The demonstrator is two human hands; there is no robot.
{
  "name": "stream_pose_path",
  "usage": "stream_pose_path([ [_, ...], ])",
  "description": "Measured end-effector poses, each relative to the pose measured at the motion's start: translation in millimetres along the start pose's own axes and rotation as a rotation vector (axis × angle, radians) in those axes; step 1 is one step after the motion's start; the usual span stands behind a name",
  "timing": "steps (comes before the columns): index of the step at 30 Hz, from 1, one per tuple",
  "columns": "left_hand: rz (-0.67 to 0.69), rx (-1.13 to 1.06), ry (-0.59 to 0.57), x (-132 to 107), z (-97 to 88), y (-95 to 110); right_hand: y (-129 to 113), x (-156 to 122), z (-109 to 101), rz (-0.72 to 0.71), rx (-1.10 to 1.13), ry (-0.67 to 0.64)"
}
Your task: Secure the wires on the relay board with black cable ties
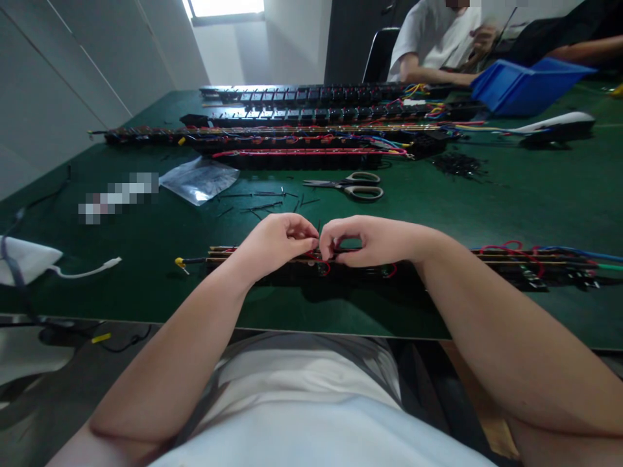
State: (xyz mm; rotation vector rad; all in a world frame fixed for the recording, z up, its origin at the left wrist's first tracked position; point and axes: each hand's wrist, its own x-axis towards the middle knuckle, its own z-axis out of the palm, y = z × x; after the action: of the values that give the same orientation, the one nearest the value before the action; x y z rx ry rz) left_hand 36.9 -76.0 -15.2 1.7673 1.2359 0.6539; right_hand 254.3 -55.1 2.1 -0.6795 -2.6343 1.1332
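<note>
While your left hand [281, 241] and right hand [382, 240] curl, grip unclear, at the wired strip [501, 258] nearer than the scissors [348, 187], its stiff-looking edges likely suit holding.

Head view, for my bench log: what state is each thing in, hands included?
Strip, lying lengthwise, wires exposed
Left hand, fingers bent at the strip, grip unclear
Right hand, fingers curled at the strip, grip unclear
Scissors, unheld, blades apparently closed
Ties, loose, scattered
Dark pile, loosely heaped
Bag, lying flat, contents unclear
White plug, unplugged
Bin, contents hidden
</note>
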Motion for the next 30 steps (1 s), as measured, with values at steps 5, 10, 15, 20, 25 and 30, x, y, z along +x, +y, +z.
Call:
stream_pose_path([
  [5,0.013,-0.013,0.032,-1.8,0.4,-0.6,6.8,3.3,5.2,0.043,-0.028,0.151],
  [10,0.016,-0.054,0.066,-2.7,0.1,-0.8,5.9,3.6,8.5,-0.009,-0.061,0.187],
  [15,-0.003,-0.038,0.056,-1.6,0.7,-2.5,6.4,5.8,12.3,-0.09,-0.079,0.207],
  [20,-0.013,0.041,0.061,-1.4,0.9,-1.1,4.5,5.3,10.7,-0.117,-0.123,0.247],
  [25,-0.004,0.136,0.083,-1.3,2.2,-0.8,4.5,4.1,9.7,-0.122,-0.124,0.213],
  [30,0.027,0.256,0.171,-3.7,5.9,1.2,4.5,3.1,11.0,-0.099,-0.104,0.174],
])
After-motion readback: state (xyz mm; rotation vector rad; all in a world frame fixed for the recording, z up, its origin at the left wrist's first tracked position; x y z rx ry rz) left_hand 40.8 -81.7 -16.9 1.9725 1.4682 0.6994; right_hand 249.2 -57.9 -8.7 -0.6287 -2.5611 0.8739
